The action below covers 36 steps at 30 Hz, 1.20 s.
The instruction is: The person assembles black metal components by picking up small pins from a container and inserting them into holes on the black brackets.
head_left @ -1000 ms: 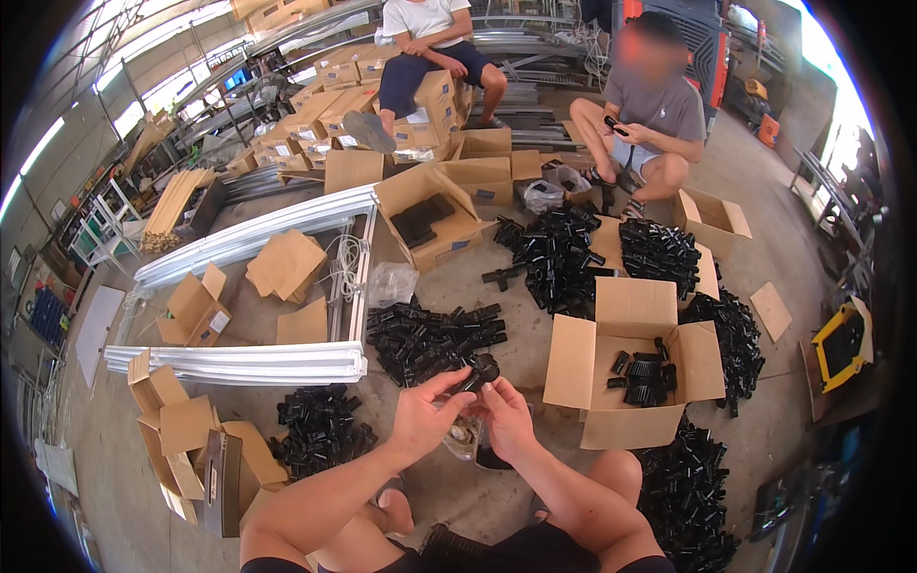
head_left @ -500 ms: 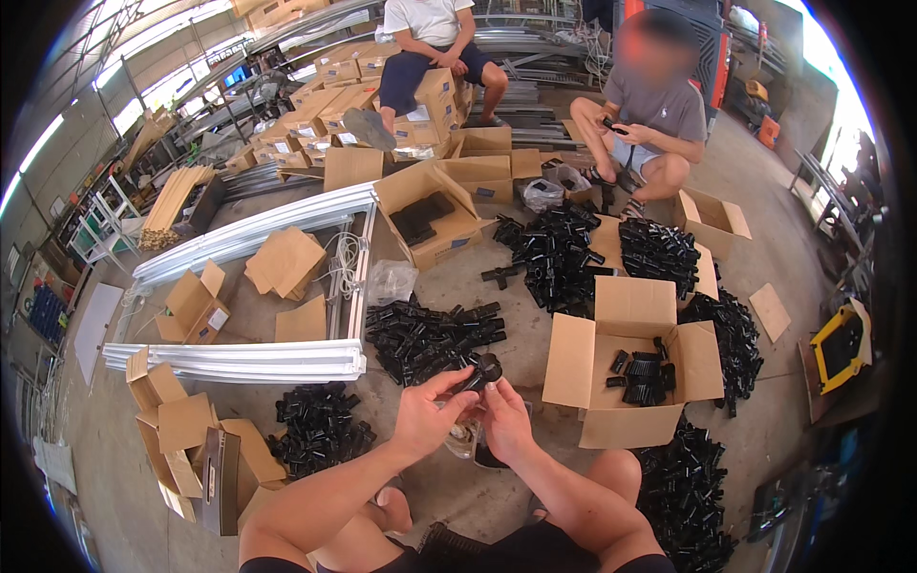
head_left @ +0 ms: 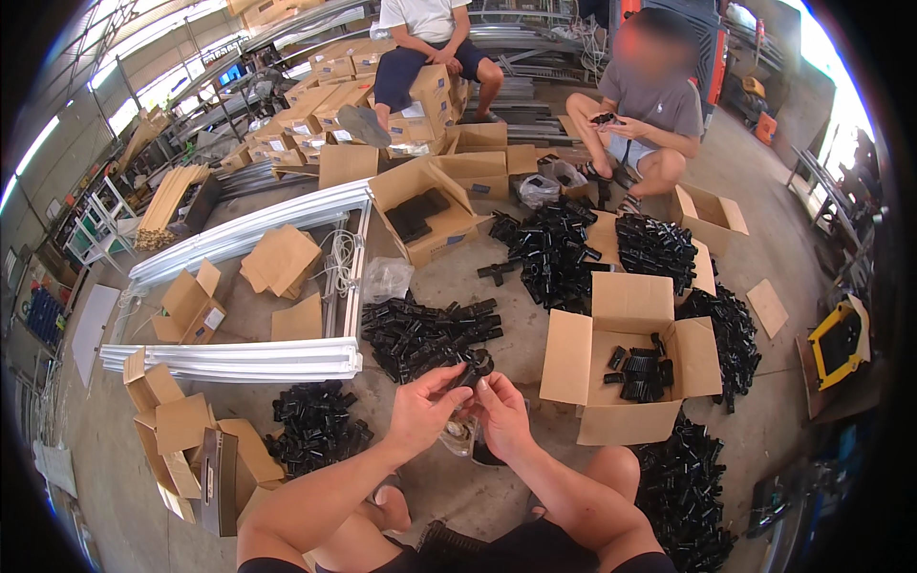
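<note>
A small black plastic part [head_left: 474, 367] sits right between the two hands, up at the fingertips. The left hand [head_left: 423, 413] pinches it from the left side with thumb and fingers. The right hand [head_left: 502, 413] pinches it from the right side. The two hands are close together, almost touching, and both are closed on this one part. They hold it in the air above the floor, in front of the person's knees.

Just past the hands lies a pile of black parts [head_left: 428, 329] on the concrete floor [head_left: 755, 449]. To the right, very near the right hand, stands an open cardboard box [head_left: 626, 353] with a few black parts inside. More black parts [head_left: 690, 497] are heaped by the right knee, and another black heap [head_left: 315, 435] lies to the left.

Long white metal rails [head_left: 239, 358] lie on the left, with flat and folded small boxes [head_left: 186, 444] near them.

Farther off, a seated person in a grey shirt [head_left: 635, 119] holds something black in their hands. Another person [head_left: 425, 48] sits on boxes at the back.
</note>
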Available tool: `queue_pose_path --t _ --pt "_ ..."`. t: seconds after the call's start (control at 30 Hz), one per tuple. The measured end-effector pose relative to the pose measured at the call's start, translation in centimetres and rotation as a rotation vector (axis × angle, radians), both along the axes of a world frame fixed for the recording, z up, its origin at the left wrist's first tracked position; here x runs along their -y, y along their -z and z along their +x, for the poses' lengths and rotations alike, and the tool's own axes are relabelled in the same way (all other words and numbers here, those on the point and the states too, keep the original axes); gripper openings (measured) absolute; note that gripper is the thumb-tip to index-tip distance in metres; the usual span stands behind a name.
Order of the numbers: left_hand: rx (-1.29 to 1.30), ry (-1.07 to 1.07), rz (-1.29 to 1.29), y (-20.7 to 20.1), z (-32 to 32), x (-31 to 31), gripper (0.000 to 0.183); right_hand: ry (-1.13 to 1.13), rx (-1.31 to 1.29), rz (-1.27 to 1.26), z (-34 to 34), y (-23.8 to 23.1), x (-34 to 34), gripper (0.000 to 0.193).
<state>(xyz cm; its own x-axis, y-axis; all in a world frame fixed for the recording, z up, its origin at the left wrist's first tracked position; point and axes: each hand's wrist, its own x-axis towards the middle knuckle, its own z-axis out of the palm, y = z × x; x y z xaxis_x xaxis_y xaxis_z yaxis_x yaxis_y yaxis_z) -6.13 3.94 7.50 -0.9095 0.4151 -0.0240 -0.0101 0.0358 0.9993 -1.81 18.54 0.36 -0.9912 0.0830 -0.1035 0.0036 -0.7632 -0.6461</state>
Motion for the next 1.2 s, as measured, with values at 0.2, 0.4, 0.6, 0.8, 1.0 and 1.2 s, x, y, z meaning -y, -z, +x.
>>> queue_pose_path --t 0.2,0.4,0.6,0.8,1.0,1.2 --pt "0.038 0.008 0.05 0.5 -0.2 0.1 0.042 0.031 0.003 -0.004 -0.1 -0.3 0.0 0.012" --pt "0.099 -0.018 0.105 1.5 -0.7 0.3 0.041 0.084 -0.02 0.059 -0.3 -0.7 0.2 0.012" --pt "0.142 -0.046 0.061 1.2 -0.3 -0.1 0.041 0.137 0.01 0.222 -0.4 0.1 0.2 0.011" --pt "0.193 -0.067 0.14 1.9 -0.4 -0.1 0.039 0.162 -0.008 0.249 -0.4 -0.4 0.4 0.011" --pt "0.197 -0.061 0.213 2.2 -0.3 -0.1 0.036 0.173 0.012 0.28 -0.3 -0.6 0.2 0.011" --pt "0.208 -0.049 0.207 2.1 -0.2 -0.2 0.036 0.203 -0.031 0.292 -0.4 -0.2 0.2 0.011"
